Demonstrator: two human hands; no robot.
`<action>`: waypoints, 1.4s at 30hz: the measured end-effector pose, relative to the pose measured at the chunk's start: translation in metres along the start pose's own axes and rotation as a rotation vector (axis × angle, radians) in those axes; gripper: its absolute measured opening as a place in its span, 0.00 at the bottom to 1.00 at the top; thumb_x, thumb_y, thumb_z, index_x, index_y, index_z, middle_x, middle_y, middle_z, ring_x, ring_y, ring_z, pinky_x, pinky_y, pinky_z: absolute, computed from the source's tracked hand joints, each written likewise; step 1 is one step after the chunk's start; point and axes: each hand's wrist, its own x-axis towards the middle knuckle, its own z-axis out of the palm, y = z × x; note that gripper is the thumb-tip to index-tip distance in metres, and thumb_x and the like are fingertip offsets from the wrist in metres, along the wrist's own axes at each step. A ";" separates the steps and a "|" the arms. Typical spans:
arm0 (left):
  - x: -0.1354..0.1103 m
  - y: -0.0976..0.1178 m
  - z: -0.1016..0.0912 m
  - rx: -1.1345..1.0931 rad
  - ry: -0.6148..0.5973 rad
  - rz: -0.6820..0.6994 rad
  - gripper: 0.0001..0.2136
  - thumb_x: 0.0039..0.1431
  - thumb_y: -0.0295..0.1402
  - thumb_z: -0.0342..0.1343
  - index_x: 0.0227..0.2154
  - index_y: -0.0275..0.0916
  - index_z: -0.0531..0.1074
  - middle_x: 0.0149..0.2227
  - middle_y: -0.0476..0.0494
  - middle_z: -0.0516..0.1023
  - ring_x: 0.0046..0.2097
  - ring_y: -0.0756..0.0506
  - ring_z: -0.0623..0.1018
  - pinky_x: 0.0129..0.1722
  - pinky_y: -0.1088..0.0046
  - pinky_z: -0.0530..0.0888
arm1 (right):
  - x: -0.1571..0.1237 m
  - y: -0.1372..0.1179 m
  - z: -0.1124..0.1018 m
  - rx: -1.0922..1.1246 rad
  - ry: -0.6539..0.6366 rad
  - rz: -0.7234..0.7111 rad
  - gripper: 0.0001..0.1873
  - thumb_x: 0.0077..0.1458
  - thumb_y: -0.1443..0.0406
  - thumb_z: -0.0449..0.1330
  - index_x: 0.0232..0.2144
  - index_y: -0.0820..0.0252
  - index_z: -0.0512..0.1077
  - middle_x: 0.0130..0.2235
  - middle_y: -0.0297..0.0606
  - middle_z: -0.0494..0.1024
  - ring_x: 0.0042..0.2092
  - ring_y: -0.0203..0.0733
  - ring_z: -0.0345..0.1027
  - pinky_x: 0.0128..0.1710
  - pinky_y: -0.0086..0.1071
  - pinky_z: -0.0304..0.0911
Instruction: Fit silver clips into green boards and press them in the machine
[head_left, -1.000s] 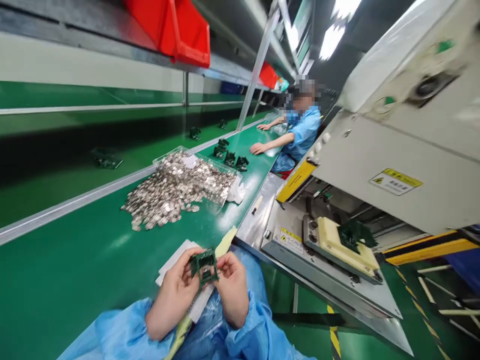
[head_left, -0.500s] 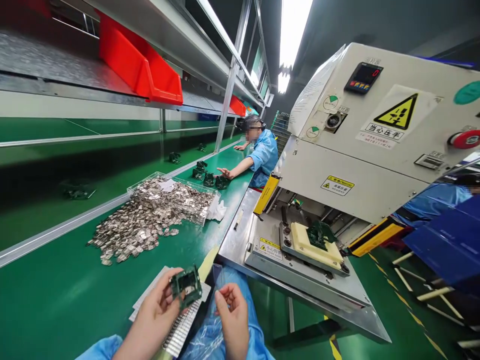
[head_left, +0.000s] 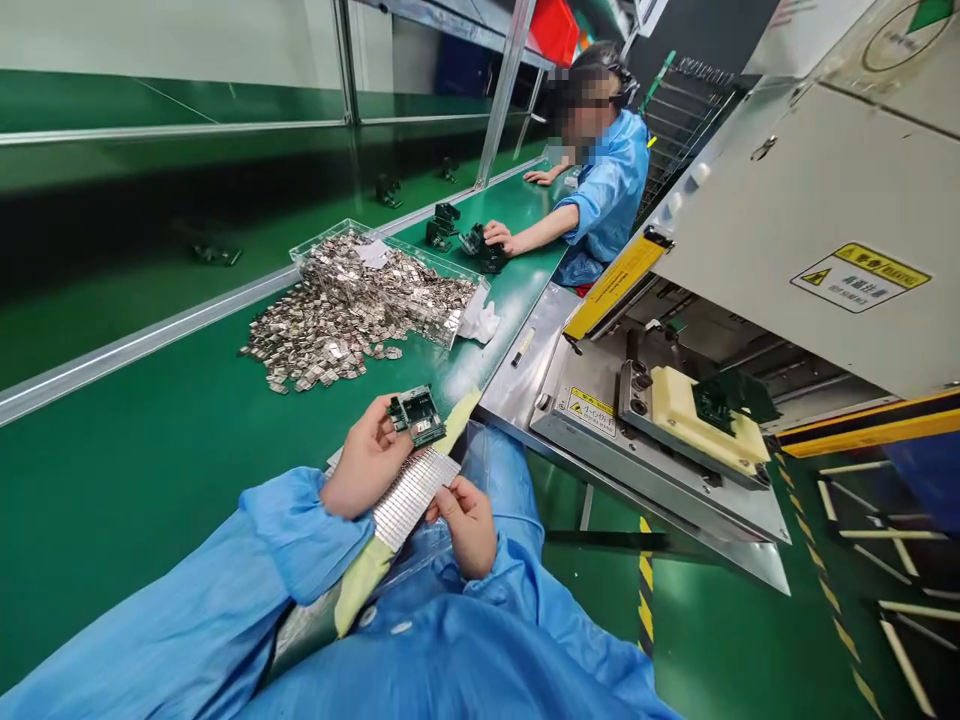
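- At six o'clock from view centre, I see my right hand (head_left: 466, 525), fingertips bunched at the gridded silver sheet (head_left: 411, 502); whether they grip it, I cannot tell.
- At eight, my left hand (head_left: 369, 455) grasps the dark green frame (head_left: 411, 412) by its left side. I judge it light, stiff and perhaps brittle along thin rails, best held by the side walls.
- At nine, silver metal pieces (head_left: 330, 340) spread around a clear tray (head_left: 466, 315).
- Past twelve, a co-worker's hand (head_left: 499, 238) touches dark parts (head_left: 480, 248).
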 end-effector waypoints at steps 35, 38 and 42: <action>-0.001 0.000 0.006 0.099 0.084 0.025 0.23 0.49 0.39 0.62 0.46 0.37 0.63 0.37 0.44 0.77 0.42 0.44 0.79 0.40 0.69 0.76 | 0.007 0.023 0.009 -0.221 0.188 -0.170 0.22 0.61 0.52 0.48 0.20 0.56 0.62 0.20 0.32 0.66 0.23 0.37 0.60 0.25 0.30 0.56; -0.001 0.000 0.007 0.106 0.097 0.029 0.24 0.49 0.40 0.62 0.46 0.37 0.63 0.38 0.44 0.77 0.42 0.44 0.79 0.41 0.69 0.76 | 0.006 0.031 0.005 -0.327 0.188 -0.239 0.22 0.63 0.54 0.45 0.20 0.56 0.61 0.21 0.32 0.66 0.24 0.37 0.61 0.26 0.31 0.56; 0.000 -0.001 0.007 0.109 0.113 0.049 0.23 0.48 0.40 0.62 0.45 0.37 0.64 0.39 0.44 0.76 0.43 0.43 0.78 0.44 0.68 0.76 | 0.013 0.043 -0.008 -0.674 0.093 -0.214 0.20 0.63 0.60 0.42 0.24 0.58 0.65 0.25 0.36 0.68 0.28 0.39 0.62 0.31 0.32 0.57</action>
